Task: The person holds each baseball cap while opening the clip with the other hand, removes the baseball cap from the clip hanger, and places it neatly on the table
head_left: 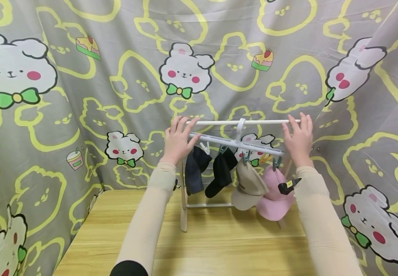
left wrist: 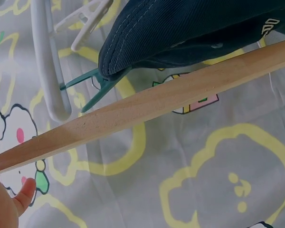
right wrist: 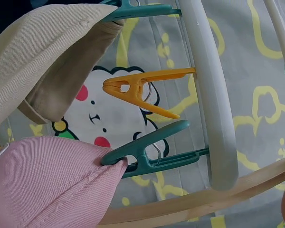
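Note:
A white clip hanger (head_left: 212,140) hangs by its hook from the white top rod (head_left: 216,122) of a small wooden rack, its bar sloping down to the right. Clipped below are a navy cap (head_left: 196,168), a black cap-like item (head_left: 221,172), a beige cap (head_left: 249,184) and a pink cap (head_left: 275,195). My left hand (head_left: 179,140) rests at the rod's left end, thumb stretched out near the wooden post (left wrist: 133,107). At the other end my right hand (head_left: 298,142) touches the rod with fingers pointing up. Green clothespins (right wrist: 147,154) grip the pink and beige caps.
A yellow clothespin (right wrist: 142,88) holds nothing. The rack's lower white bar (head_left: 209,205) crosses between its legs above the wooden table (head_left: 219,253). A grey curtain (head_left: 92,76) with cartoon prints surrounds the table at the back and sides.

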`<state>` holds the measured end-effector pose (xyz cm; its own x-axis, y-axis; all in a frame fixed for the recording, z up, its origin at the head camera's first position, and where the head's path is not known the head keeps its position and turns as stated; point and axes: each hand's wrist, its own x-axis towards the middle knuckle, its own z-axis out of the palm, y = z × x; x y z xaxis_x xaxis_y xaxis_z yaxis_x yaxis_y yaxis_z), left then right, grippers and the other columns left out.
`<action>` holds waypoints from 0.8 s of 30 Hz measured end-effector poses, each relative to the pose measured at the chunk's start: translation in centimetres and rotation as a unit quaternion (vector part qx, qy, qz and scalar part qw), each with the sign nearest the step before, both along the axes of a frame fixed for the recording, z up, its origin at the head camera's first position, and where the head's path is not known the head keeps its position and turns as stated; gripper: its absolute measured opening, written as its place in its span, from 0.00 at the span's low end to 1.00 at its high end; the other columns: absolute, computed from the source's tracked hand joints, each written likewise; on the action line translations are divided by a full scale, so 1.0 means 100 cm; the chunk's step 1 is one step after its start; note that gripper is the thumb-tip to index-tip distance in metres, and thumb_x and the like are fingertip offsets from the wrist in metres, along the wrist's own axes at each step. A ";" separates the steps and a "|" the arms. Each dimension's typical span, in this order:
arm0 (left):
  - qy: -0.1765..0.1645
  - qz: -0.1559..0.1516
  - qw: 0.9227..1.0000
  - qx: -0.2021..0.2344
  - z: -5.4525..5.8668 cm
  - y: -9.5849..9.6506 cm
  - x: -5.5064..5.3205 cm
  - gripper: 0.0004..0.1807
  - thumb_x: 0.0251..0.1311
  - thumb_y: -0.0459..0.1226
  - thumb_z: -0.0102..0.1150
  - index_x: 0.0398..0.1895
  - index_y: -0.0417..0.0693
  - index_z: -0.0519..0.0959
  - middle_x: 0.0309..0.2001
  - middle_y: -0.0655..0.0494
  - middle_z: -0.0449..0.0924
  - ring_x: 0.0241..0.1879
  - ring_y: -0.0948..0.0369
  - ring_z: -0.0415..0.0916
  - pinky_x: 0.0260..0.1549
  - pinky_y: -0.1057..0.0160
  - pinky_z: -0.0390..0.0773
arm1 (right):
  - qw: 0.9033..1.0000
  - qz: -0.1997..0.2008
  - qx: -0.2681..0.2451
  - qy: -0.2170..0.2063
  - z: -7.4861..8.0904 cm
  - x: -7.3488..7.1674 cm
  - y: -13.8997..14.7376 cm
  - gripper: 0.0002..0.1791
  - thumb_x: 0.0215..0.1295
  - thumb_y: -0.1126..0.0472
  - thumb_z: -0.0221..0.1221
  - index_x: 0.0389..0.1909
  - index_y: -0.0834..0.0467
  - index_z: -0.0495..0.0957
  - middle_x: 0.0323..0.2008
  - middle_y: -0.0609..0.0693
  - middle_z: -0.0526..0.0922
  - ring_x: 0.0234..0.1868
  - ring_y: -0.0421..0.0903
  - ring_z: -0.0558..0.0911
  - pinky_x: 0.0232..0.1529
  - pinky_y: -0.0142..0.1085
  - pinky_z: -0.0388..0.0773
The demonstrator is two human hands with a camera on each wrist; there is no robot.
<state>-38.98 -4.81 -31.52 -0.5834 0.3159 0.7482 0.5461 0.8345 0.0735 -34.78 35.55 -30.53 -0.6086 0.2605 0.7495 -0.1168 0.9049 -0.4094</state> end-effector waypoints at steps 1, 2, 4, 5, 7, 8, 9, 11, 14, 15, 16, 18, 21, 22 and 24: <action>0.002 -0.001 1.000 0.003 0.000 -0.001 0.000 0.30 0.68 0.59 0.46 0.73 0.72 0.58 0.68 0.57 0.60 0.71 0.55 0.49 0.54 0.44 0.66 | 1.000 0.002 0.000 0.002 0.000 -0.001 -0.001 0.27 0.73 0.47 0.50 0.65 0.58 0.72 0.73 0.61 0.59 0.77 0.61 0.50 0.76 0.53 0.47; 0.003 -0.001 1.000 0.005 0.000 -0.003 0.000 0.30 0.68 0.59 0.47 0.73 0.71 0.59 0.67 0.56 0.61 0.71 0.54 0.49 0.54 0.44 0.66 | 1.000 0.004 0.001 0.005 0.000 -0.001 -0.003 0.27 0.73 0.47 0.50 0.65 0.58 0.72 0.72 0.62 0.59 0.76 0.61 0.51 0.76 0.53 0.47; 0.004 0.000 1.000 0.009 0.000 -0.006 0.000 0.30 0.68 0.59 0.47 0.72 0.71 0.60 0.67 0.57 0.61 0.71 0.54 0.49 0.54 0.44 0.66 | 1.000 0.008 0.001 0.007 0.001 -0.001 -0.008 0.26 0.73 0.47 0.51 0.65 0.58 0.72 0.72 0.62 0.60 0.76 0.61 0.51 0.77 0.52 0.46; 0.004 0.002 1.000 0.010 0.000 -0.008 0.000 0.30 0.68 0.59 0.47 0.72 0.72 0.59 0.67 0.57 0.61 0.71 0.54 0.49 0.54 0.44 0.66 | 1.000 0.010 0.002 0.010 0.000 -0.002 -0.009 0.26 0.72 0.48 0.51 0.64 0.58 0.72 0.72 0.63 0.60 0.76 0.61 0.51 0.77 0.51 0.45; 0.003 0.003 1.000 0.014 0.000 -0.011 -0.001 0.30 0.68 0.59 0.47 0.72 0.72 0.59 0.67 0.57 0.61 0.71 0.54 0.48 0.54 0.44 0.66 | 1.000 0.015 0.004 0.016 0.000 -0.003 -0.013 0.26 0.72 0.48 0.52 0.64 0.59 0.72 0.71 0.63 0.61 0.76 0.62 0.51 0.77 0.51 0.45; 0.003 0.004 1.000 0.016 0.000 -0.013 -0.001 0.30 0.68 0.59 0.47 0.72 0.73 0.59 0.67 0.57 0.61 0.71 0.54 0.48 0.54 0.43 0.66 | 1.000 0.017 0.006 0.019 0.000 -0.004 -0.015 0.26 0.72 0.49 0.52 0.64 0.59 0.72 0.71 0.63 0.61 0.76 0.62 0.51 0.77 0.51 0.44; 0.002 0.006 1.000 0.017 -0.001 -0.015 -0.001 0.30 0.68 0.59 0.47 0.72 0.73 0.59 0.67 0.57 0.61 0.71 0.54 0.48 0.54 0.43 0.66 | 1.000 0.019 0.006 0.020 0.000 -0.005 -0.017 0.26 0.72 0.49 0.52 0.64 0.58 0.72 0.71 0.63 0.60 0.76 0.61 0.51 0.77 0.51 0.44; 0.004 0.007 1.000 0.020 -0.001 -0.018 -0.002 0.30 0.68 0.59 0.48 0.72 0.73 0.59 0.67 0.56 0.61 0.71 0.54 0.48 0.54 0.43 0.66 | 1.000 0.019 0.006 0.021 -0.001 -0.007 -0.020 0.26 0.72 0.48 0.52 0.65 0.58 0.72 0.72 0.62 0.60 0.77 0.61 0.50 0.77 0.51 0.44; 0.004 0.011 1.000 0.020 -0.001 -0.022 -0.003 0.30 0.68 0.59 0.47 0.72 0.72 0.59 0.68 0.55 0.62 0.72 0.54 0.48 0.55 0.43 0.66 | 1.000 0.021 0.003 0.016 -0.002 -0.009 -0.024 0.26 0.72 0.47 0.51 0.66 0.56 0.71 0.73 0.60 0.58 0.77 0.59 0.49 0.76 0.53 0.46; 0.004 0.012 1.000 0.020 -0.001 -0.024 -0.003 0.30 0.68 0.59 0.47 0.72 0.72 0.59 0.68 0.55 0.62 0.72 0.53 0.48 0.55 0.43 0.66 | 1.000 0.020 0.002 0.013 -0.002 -0.009 -0.025 0.27 0.72 0.47 0.51 0.66 0.55 0.71 0.73 0.60 0.58 0.78 0.58 0.48 0.76 0.54 0.46; 0.004 0.012 1.000 0.020 -0.001 -0.025 -0.003 0.30 0.68 0.59 0.47 0.72 0.72 0.59 0.68 0.55 0.62 0.72 0.53 0.48 0.55 0.42 0.66 | 1.000 0.019 0.002 0.012 -0.002 -0.010 -0.027 0.27 0.72 0.46 0.51 0.66 0.55 0.71 0.74 0.59 0.58 0.78 0.58 0.48 0.76 0.55 0.47; 0.004 0.015 1.000 0.018 -0.002 -0.029 -0.004 0.30 0.68 0.59 0.47 0.72 0.72 0.59 0.68 0.55 0.62 0.71 0.53 0.48 0.55 0.43 0.66 | 1.000 0.023 -0.001 0.013 -0.002 -0.011 -0.030 0.27 0.72 0.46 0.51 0.66 0.55 0.71 0.74 0.59 0.58 0.78 0.58 0.48 0.75 0.56 0.48; 0.009 0.018 1.000 0.020 -0.002 -0.034 -0.006 0.30 0.68 0.58 0.47 0.72 0.71 0.60 0.68 0.54 0.63 0.71 0.53 0.49 0.55 0.42 0.67 | 0.999 0.025 0.001 0.019 -0.004 -0.014 -0.034 0.27 0.72 0.47 0.52 0.66 0.55 0.71 0.73 0.60 0.58 0.77 0.58 0.49 0.75 0.56 0.48; 0.011 0.020 1.000 0.021 -0.002 -0.035 -0.007 0.29 0.68 0.58 0.47 0.72 0.71 0.60 0.67 0.54 0.63 0.71 0.53 0.49 0.54 0.42 0.67 | 0.999 0.026 0.003 0.021 -0.004 -0.014 -0.036 0.27 0.72 0.47 0.52 0.66 0.56 0.71 0.73 0.61 0.58 0.77 0.59 0.49 0.75 0.56 0.48; 0.013 0.022 0.999 0.025 -0.002 -0.039 -0.007 0.29 0.68 0.58 0.48 0.71 0.71 0.61 0.67 0.54 0.63 0.71 0.53 0.49 0.54 0.42 0.67 | 0.999 0.028 0.005 0.021 -0.004 -0.016 -0.040 0.27 0.72 0.47 0.51 0.66 0.56 0.71 0.73 0.61 0.58 0.77 0.59 0.49 0.76 0.55 0.47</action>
